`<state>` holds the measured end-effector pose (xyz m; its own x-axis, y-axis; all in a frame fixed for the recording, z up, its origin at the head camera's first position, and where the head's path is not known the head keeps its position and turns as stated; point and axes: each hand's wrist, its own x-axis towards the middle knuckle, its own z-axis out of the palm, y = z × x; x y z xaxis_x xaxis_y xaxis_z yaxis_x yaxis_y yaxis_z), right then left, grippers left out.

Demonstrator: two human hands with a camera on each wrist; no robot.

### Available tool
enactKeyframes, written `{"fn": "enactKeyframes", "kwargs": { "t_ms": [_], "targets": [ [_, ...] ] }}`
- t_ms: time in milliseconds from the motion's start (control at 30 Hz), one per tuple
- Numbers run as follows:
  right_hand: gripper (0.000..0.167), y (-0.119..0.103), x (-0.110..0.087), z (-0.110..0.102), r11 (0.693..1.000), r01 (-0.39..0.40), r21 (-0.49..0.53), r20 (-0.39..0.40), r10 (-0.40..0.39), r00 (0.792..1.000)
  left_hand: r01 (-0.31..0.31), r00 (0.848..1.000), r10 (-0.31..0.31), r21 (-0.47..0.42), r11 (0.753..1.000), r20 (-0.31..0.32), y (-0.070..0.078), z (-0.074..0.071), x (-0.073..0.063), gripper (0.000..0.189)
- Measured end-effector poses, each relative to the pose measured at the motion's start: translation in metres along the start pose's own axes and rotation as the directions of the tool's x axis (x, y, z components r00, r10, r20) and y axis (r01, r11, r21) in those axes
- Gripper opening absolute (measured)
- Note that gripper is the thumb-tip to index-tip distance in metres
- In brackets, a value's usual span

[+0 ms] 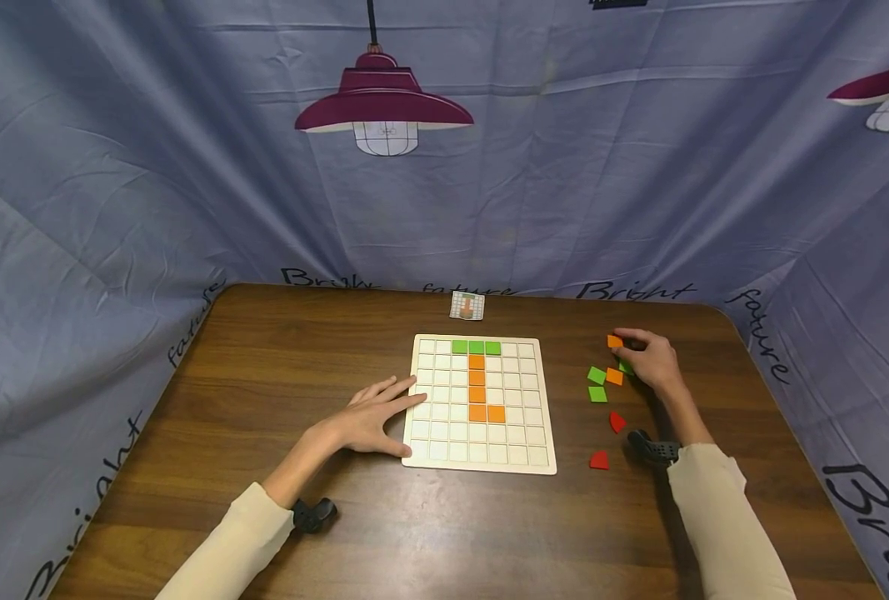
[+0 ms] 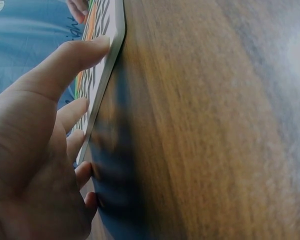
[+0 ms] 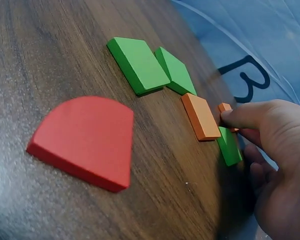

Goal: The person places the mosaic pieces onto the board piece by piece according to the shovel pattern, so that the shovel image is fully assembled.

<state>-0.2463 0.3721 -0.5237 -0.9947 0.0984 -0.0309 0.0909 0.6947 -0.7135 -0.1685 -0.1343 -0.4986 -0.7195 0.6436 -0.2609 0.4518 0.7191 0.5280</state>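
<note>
A white grid board (image 1: 519, 454) lies on the table with three green square tiles (image 1: 476, 347) in its top row. Below them orange tiles (image 1: 476, 377) form a column, with one more at its foot on the right. My left hand (image 1: 369, 419) rests at the board's left edge, fingers spread, thumb (image 2: 85, 54) on the rim. Off to the right, my right hand (image 1: 650, 360) pinches an orange square tile (image 1: 613, 341) between thumb and finger. Just under that hand lies a green tile (image 3: 229, 146), partly covered in the head view. Another orange tile (image 3: 201, 117) sits close by.
Two more green tiles (image 1: 597, 394) lie left of the right hand. Nearer me are two red quarter-round pieces (image 1: 599, 460). A small pattern card (image 1: 467, 306) lies behind the board. A blue-grey curtain (image 1: 534, 208) hangs along the table's far edge.
</note>
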Motion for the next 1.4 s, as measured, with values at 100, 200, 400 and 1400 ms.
{"fn": "enactKeyframes", "kwargs": {
  "t_ms": [100, 200, 400, 1400],
  "targets": [
    [0.04, -0.001, -0.001, 0.0, 1.0, 0.002, -0.009, -0.013, -0.002, 1.0, -0.001, 1.0, 0.001, 0.004, 1.0, -0.001, 0.0, 0.0, 0.0, 0.088],
    [0.039, -0.002, -0.003, 0.0, 1.0, 0.007, -0.029, -0.02, -0.007, 1.0, -0.001, 1.0, 0.001, 0.007, 1.0, -0.002, 0.0, 0.0, -0.001, 0.088],
    [0.04, -0.002, -0.008, -0.003, 0.997, 0.035, -0.062, -0.011, -0.036, 0.999, 0.003, 1.0, -0.003, 0.01, 1.0, 0.001, 0.0, 0.001, 0.0, 0.088],
    [0.034, -0.097, -0.068, 0.06, 0.922, 0.381, 0.065, 0.096, -0.385, 0.918, 0.007, 1.0, -0.007, 0.005, 1.0, 0.002, 0.0, 0.001, 0.0, 0.088]
  ]
}}
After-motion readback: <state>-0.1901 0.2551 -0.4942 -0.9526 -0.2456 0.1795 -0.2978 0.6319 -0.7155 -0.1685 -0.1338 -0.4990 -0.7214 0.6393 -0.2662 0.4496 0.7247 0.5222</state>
